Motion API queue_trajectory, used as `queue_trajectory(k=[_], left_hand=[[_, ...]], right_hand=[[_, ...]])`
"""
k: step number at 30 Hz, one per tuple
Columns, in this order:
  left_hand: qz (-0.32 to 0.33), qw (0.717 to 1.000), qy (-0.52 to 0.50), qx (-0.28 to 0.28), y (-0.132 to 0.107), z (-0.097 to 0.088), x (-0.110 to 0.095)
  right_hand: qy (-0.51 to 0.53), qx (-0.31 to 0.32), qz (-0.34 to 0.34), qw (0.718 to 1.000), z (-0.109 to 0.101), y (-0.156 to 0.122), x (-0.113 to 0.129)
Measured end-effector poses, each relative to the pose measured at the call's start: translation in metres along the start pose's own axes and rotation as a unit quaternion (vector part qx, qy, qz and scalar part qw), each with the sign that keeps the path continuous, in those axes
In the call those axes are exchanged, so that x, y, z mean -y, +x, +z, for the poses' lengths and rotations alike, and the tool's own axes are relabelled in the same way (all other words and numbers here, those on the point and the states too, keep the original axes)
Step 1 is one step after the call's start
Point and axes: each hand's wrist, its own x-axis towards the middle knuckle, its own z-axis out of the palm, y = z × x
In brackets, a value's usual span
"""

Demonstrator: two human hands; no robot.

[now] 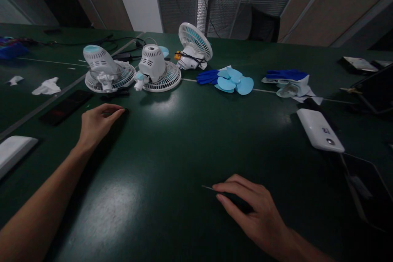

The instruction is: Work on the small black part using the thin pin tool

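Note:
My left hand (96, 125) is at the left of the green table, thumb and forefinger pinched together near the surface. Whatever is between those fingertips is too small to make out. Low on the right, my right hand (254, 208) grips a screwdriver (207, 187); its thin metal shaft points left past the fingertips, and the dark handle is mostly hidden by the fingers. Just beyond my left hand lie two white fan heads, a left one (101, 65) and a right one (153, 65), both resting on their grilles.
Farther back, a third small fan (195, 45) leans with its cord bundled. Light-blue fan blades (235, 81) lie beside blue gloves (207, 77); more gloves (287, 80) lie to the right. A white power bank (319, 129) is at the right, a dark phone (66, 106) at the left.

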Motion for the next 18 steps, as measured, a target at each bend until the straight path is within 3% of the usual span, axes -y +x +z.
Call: queue_trajectory(k=[8, 18], left_hand=[[-0.018, 0.999, -0.027, 0.001, -0.001, 0.000, -0.004], [-0.111, 0.983, -0.123, 0.073, 0.011, -0.004, 0.001]], right_hand=[[-0.005, -0.005, -0.003, 1.000, 0.000, 0.001, 0.001], [0.001, 0.001, 0.000, 1.000, 0.001, -0.001, -0.001]])
